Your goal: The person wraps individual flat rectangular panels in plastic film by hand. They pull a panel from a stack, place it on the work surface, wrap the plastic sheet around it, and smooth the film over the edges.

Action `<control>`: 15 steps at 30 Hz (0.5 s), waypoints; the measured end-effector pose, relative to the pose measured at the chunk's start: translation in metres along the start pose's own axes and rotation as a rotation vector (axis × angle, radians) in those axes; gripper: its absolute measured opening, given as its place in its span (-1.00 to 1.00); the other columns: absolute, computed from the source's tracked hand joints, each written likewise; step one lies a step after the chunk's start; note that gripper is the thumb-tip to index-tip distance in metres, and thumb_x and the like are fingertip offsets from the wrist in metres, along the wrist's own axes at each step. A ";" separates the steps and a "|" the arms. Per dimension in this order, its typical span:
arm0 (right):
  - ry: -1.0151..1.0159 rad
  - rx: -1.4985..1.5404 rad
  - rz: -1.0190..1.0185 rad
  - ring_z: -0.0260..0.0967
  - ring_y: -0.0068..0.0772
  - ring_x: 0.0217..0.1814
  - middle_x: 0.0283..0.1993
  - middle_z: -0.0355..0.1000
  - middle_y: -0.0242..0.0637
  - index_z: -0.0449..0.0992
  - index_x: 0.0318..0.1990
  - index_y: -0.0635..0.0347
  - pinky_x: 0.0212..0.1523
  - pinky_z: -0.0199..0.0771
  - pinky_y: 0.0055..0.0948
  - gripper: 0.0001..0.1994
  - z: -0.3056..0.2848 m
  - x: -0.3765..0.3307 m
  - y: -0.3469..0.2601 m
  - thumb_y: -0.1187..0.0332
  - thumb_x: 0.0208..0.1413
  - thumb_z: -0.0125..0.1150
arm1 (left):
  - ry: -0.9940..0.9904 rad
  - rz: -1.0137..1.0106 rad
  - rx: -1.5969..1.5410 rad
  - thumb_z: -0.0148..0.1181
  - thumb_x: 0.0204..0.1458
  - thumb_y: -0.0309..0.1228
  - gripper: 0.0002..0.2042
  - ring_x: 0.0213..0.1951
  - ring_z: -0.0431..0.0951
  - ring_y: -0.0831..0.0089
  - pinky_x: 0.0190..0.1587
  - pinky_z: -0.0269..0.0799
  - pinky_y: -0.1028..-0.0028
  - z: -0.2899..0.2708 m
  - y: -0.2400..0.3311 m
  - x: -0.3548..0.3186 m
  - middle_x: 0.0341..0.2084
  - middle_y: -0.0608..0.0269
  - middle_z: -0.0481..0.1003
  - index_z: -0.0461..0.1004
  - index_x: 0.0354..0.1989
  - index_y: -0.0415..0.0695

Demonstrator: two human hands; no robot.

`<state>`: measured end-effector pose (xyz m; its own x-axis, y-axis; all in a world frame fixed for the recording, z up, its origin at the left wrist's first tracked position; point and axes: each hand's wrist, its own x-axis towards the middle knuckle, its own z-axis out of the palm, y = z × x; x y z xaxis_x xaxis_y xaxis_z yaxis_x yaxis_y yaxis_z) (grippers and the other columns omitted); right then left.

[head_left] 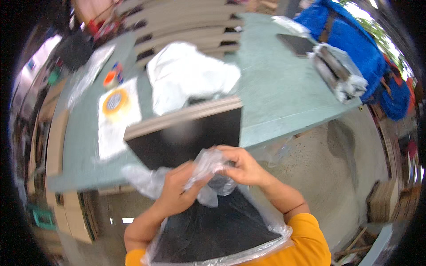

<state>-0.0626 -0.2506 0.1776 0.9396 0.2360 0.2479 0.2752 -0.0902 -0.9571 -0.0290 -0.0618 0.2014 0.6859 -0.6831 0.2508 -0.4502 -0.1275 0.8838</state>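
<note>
My left hand (177,188) and my right hand (244,167) are close together over the table's near edge, fingers closed on crumpled clear plastic film (206,165). The film hangs loosely to the left of my left hand. Against my body leans a flat black panel (213,232) inside a clear plastic wrapping, below both hands. Just beyond my hands, a black panel (191,137) with a pale layered top edge stands upright at the table's edge; the film covers its lower part. Slight blur hides the fingertips inside the film.
On the green table (275,84) lie a white cloth-like bundle (191,73), a yellow tape roll (116,104) on white sheets and a smaller orange roll (110,80). Stacked boards (186,26) stand at the back. A plastic-wrapped bundle (339,73) and blue tarp (350,35) are at right.
</note>
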 end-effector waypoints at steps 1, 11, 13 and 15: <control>0.092 0.367 0.177 0.34 -0.50 -0.28 -0.36 0.39 -0.31 0.41 -0.40 0.27 -0.23 0.34 -0.50 -0.83 -0.003 0.004 -0.004 0.33 0.00 0.05 | -0.004 -0.067 -0.022 0.06 -0.06 -0.41 -0.86 -0.49 0.44 0.43 -0.43 0.29 0.48 -0.004 -0.008 -0.004 -0.58 0.26 0.42 0.42 -0.40 -0.22; -0.522 0.640 0.191 0.33 -0.48 -0.38 -0.44 0.38 -0.29 0.40 -0.35 0.35 -0.38 0.32 -0.49 -0.67 -0.008 0.002 -0.019 0.17 0.00 0.05 | -0.494 -0.209 -0.376 0.23 -0.23 -0.27 -0.73 -0.56 0.43 0.48 -0.52 0.30 0.58 -0.049 -0.034 -0.021 -0.58 0.24 0.46 0.45 -0.47 -0.26; -0.835 0.715 0.176 0.32 -0.43 -0.39 -0.47 0.37 -0.23 0.39 -0.37 0.37 -0.36 0.32 -0.48 -0.66 -0.006 0.000 -0.021 0.17 -0.03 0.08 | -0.153 -0.297 -0.531 0.23 -0.24 -0.24 -0.69 -0.54 0.45 0.45 -0.49 0.32 0.54 -0.047 -0.029 -0.025 -0.59 0.21 0.46 0.45 -0.45 -0.27; -1.206 0.056 0.079 0.34 -0.28 -0.30 -0.41 0.39 -0.19 0.38 -0.29 0.33 -0.28 0.31 -0.34 -0.64 0.017 0.003 -0.012 0.16 -0.06 0.10 | -0.136 -0.358 -0.343 0.22 -0.24 -0.21 -0.67 -0.52 0.46 0.37 -0.47 0.34 0.48 -0.046 -0.018 -0.026 -0.59 0.18 0.46 0.43 -0.45 -0.27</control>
<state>-0.0664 -0.2327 0.1875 0.1512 0.9851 -0.0819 0.1881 -0.1100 -0.9760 -0.0129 -0.0084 0.1971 0.6722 -0.7298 -0.1247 0.0284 -0.1429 0.9893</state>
